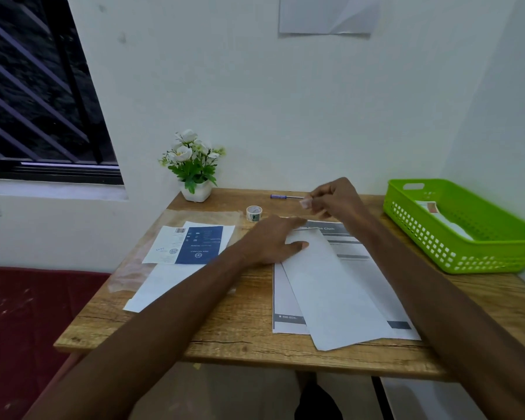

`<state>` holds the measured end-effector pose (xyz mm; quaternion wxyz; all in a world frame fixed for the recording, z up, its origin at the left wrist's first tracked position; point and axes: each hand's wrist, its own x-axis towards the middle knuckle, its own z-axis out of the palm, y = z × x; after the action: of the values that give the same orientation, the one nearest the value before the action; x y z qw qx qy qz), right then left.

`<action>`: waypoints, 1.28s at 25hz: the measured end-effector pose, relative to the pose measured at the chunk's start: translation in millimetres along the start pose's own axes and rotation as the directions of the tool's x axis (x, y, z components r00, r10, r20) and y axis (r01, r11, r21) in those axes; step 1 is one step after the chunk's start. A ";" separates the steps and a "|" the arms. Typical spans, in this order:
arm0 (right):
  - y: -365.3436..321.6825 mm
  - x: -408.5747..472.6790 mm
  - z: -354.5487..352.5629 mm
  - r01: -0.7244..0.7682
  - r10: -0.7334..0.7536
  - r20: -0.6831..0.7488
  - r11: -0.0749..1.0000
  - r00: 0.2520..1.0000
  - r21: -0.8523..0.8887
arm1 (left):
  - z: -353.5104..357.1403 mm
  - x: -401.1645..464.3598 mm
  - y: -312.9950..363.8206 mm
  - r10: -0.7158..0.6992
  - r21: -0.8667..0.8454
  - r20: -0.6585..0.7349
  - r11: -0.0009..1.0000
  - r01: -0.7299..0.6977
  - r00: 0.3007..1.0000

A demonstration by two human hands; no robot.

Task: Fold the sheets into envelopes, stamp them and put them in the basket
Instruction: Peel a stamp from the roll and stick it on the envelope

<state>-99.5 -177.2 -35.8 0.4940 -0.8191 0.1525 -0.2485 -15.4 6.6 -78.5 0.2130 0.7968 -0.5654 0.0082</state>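
Note:
A long folded white sheet [333, 286] lies at a slant over a printed grey-and-white sheet [288, 301] on the wooden table [240, 322]. My left hand [274, 241] rests flat on the folded sheet's upper end, fingers straight. Above it, my right hand [335, 198] pinches a small pale stamp [304, 203] between thumb and fingertips. The green basket [455, 256] stands at the table's right edge with a folded white envelope [449, 222] inside. A roll of stamps [254, 213] sits just left of my hands.
A blue pen [282, 196] lies near the wall. A white pot of flowers [194, 165] stands at the back left. More sheets, one with a blue print [191, 245], lie on clear plastic at the left. Walls close off the back and right.

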 end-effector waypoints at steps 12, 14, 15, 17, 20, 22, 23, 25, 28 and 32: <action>35.4 -5.3 -4.2 0.057 -0.057 0.009 0.936 0.998 -0.346 | 8.0 1.8 5.1 0.020 0.152 0.178 0.987 -0.048 0.984; 39.1 -5.1 -5.6 0.054 -0.054 0.010 0.938 0.998 -0.342 | 7.2 0.7 5.1 0.032 0.134 0.184 0.989 -0.057 0.982; 40.4 -5.0 -6.4 0.054 -0.054 0.011 0.939 0.998 -0.339 | 6.5 0.0 5.1 0.039 0.121 0.180 0.991 -0.061 0.983; 41.3 -4.3 -8.2 0.059 -0.054 0.025 0.939 0.998 -0.340 | 5.1 -0.3 5.6 0.055 0.096 0.161 0.993 -0.071 0.985; 39.6 -3.2 -10.2 0.086 -0.072 0.051 0.921 0.996 -0.380 | 3.5 0.2 6.5 0.057 0.089 0.152 0.993 -0.072 0.987; 37.0 -3.0 -10.4 0.130 -0.110 0.071 0.890 0.991 -0.437 | 3.0 0.7 7.0 0.058 0.098 0.155 0.992 -0.074 0.986; 35.1 -3.5 -9.7 0.159 -0.133 0.088 0.866 0.987 -0.475 | 2.7 0.9 7.9 0.059 0.104 0.156 0.992 -0.076 0.986; 30.0 -6.0 -6.4 0.214 -0.172 0.128 0.816 0.977 -0.537 | 2.1 1.2 9.7 0.057 0.110 0.160 0.991 -0.075 0.985; 23.6 -9.9 -1.4 0.313 -0.229 0.213 0.709 0.950 -0.632 | 0.7 0.5 10.4 0.062 0.095 0.145 0.993 -0.077 0.988; 25.3 -11.5 -1.2 0.338 -0.223 0.254 0.597 0.941 -0.728 | 1.4 -0.3 9.2 0.057 0.062 0.128 0.996 -0.065 0.990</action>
<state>-109.8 -184.1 -60.7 0.0671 -0.9785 0.0777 -0.1790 -24.1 3.9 -76.7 0.1501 0.7846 -0.6013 -0.0167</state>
